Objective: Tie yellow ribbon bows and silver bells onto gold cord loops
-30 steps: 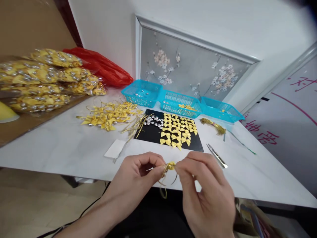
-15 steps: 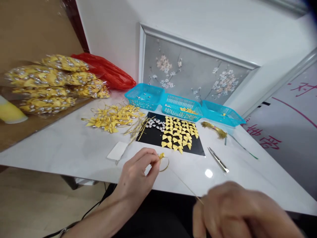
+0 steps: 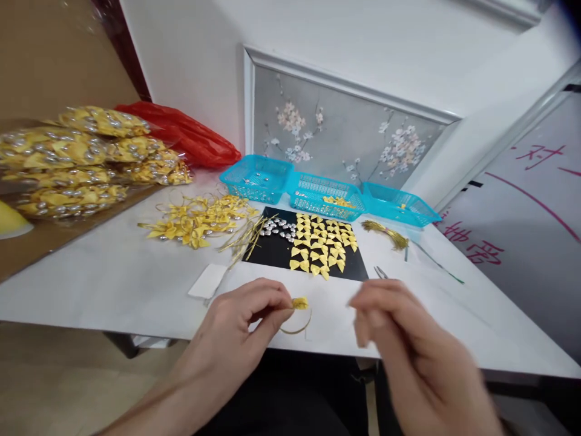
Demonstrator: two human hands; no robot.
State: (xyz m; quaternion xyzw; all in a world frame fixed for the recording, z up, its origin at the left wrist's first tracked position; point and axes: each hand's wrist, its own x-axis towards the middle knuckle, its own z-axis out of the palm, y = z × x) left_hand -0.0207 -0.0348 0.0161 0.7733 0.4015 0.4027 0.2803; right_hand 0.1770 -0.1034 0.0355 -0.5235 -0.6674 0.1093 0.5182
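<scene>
– what does the left hand point(image 3: 247, 324) have?
– it pinches a small yellow bow point(image 3: 300, 303) between thumb and fingers, just above the near part of the table point(image 3: 158, 303). a thin loop of cord point(image 3: 296, 332) curves below the bow.
– and the right hand point(image 3: 408, 339)?
– it's off to the right, apart from the bow, fingers drawn together. it's blurred, so i can't tell whether it grips anything.
– what's on the far side of the hands?
– a black sheet point(image 3: 272, 254). rows of yellow bows point(image 3: 319, 247) cover much of its right part, and silvery beads point(image 3: 279, 229) lie toward its far left corner. loose golden cords point(image 3: 249, 241) cross its left edge.
– further left?
– a heap of yellow flowers point(image 3: 195, 224), with a white card point(image 3: 207, 281) nearer than the heap.
– to the right?
– a bundle of golden cord point(image 3: 387, 235); nearer, the tip of a metal tool point(image 3: 380, 272) shows past the right hand.
– and at the far edge?
– three blue baskets point(image 3: 272, 192) in a row.
</scene>
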